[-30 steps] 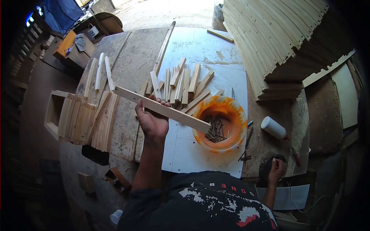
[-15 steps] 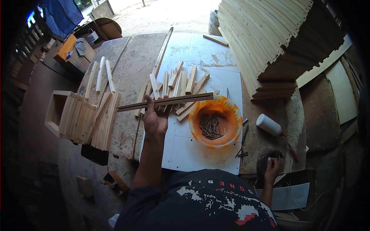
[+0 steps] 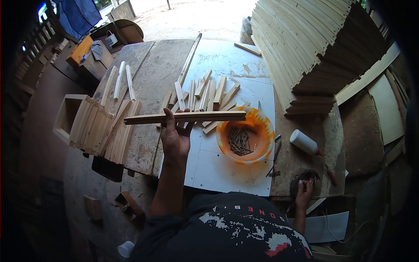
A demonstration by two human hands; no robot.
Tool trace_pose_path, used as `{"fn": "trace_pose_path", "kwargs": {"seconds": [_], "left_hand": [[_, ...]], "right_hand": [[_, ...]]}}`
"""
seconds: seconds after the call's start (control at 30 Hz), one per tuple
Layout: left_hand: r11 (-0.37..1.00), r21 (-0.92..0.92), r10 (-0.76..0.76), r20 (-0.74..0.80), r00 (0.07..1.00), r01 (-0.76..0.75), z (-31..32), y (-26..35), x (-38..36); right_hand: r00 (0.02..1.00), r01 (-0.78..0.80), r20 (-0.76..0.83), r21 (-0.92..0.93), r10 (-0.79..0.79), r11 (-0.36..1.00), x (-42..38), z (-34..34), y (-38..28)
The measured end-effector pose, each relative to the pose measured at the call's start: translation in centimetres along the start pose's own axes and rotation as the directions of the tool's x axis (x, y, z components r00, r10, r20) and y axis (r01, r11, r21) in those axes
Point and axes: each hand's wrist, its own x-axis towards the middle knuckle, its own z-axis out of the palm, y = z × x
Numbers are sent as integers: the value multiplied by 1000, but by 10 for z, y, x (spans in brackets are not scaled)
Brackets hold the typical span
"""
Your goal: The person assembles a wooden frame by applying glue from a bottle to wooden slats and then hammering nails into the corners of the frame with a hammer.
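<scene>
My left hand [image 3: 176,137] grips a long, narrow wooden strip [image 3: 209,116] with a groove along its side, held roughly level above the worktable. The strip's right end reaches over an orange and white bowl [image 3: 262,146] of nails [image 3: 239,140]. Behind the strip, several short wooden pieces [image 3: 218,92] lie on a white board [image 3: 205,168]. At the lower right, my right hand [image 3: 303,194] is closed at a dark object [image 3: 301,180] on the table's edge; what its fingers hold is too small to name.
A tall stack of slatted wood [image 3: 301,43] rises at the back right. A white glue bottle [image 3: 303,142] and a red-handled tool [image 3: 331,174] lie at the right. Bundled wooden strips [image 3: 120,135] sit at the left, with a wooden block [image 3: 93,207] lower down.
The wooden strip in my left hand has turned nearer to level, its left end shifting leftward. My right hand has moved slightly down and left. The view has shifted a little.
</scene>
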Motion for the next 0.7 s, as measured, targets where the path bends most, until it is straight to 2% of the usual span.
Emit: {"fn": "trace_pose_path", "kwargs": {"seconds": [0.07, 0.27, 0.37, 0.4, 0.5, 0.57, 0.63, 0.7], "left_hand": [[1000, -8, 6, 2, 1000, -6, -1, 1, -2], [999, 49, -4, 56, 998, 2, -8, 3, -7], [989, 124, -84, -17, 996, 85, -3, 3, -15], [976, 184, -106, -58, 993, 115, -18, -2, -11], [950, 222, -219, -29, 975, 220, -57, -20, -22], [873, 389, -293, -61, 954, 293, -87, -31, -38], [826, 459, -337, -62, 939, 327, -109, -46, -57], [767, 477, -434, -108, 894, 430, -124, -58, -72]], "right_hand": [[997, -74, 37, 52, 72, 996, -2, 1, 5], [999, -15, 28, -20, 16, 1000, -7, 3, 9], [999, -37, 20, -82, 39, 996, -12, 1, -21], [999, -30, 26, -80, 32, 996, -13, 1, -20], [999, -40, 22, -43, 41, 998, -18, 10, -12], [997, -71, 23, 15, 70, 997, -27, 17, -13], [998, -50, 29, 42, 49, 998, -34, 27, -22], [967, -178, 213, 174, 140, 969, -37, 39, -32]]}}
